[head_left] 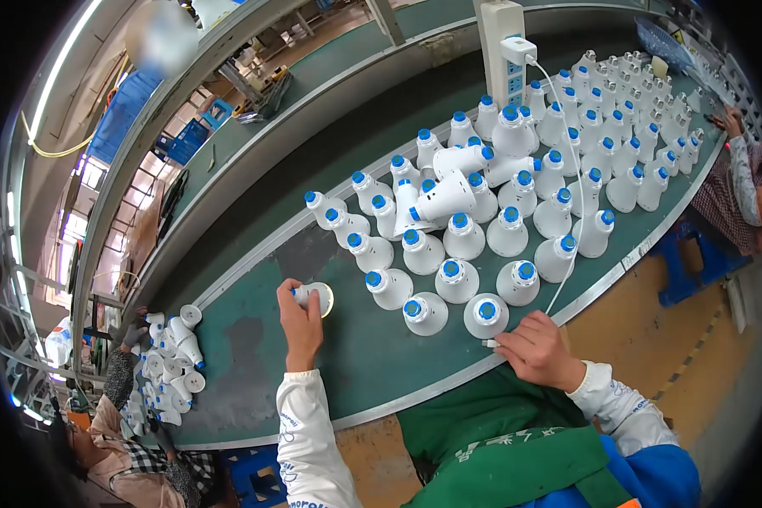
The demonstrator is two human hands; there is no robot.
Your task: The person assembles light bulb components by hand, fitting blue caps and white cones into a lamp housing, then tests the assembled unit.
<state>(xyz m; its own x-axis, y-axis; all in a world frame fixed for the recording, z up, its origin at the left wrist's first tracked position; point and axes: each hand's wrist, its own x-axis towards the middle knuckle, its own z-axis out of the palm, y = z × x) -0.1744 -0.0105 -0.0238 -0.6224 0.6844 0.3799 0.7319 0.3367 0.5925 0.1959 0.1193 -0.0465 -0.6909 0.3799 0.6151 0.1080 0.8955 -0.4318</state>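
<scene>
My left hand (301,326) is closed around a white bulb-shaped piece (317,298) above the green tabletop (347,364); its round face is lit at the rim. Between the fingers of my right hand (535,349) is the white cable's plug (490,344), at the table's front edge. The white cable (577,229) runs up from there to a charger (517,51) on a power strip (504,17). Many white cone-shaped pieces with blue caps stand right of my left hand, the nearest (486,315) just above the plug. A few lie on their sides on top (445,196).
At the left, a co-worker (102,449) with gloved hands is beside a pile of white pieces (171,356). Another person's hand (728,123) is at the far right end. A metal rail (254,275) runs along the back. Blue stools (690,262) stand below the table.
</scene>
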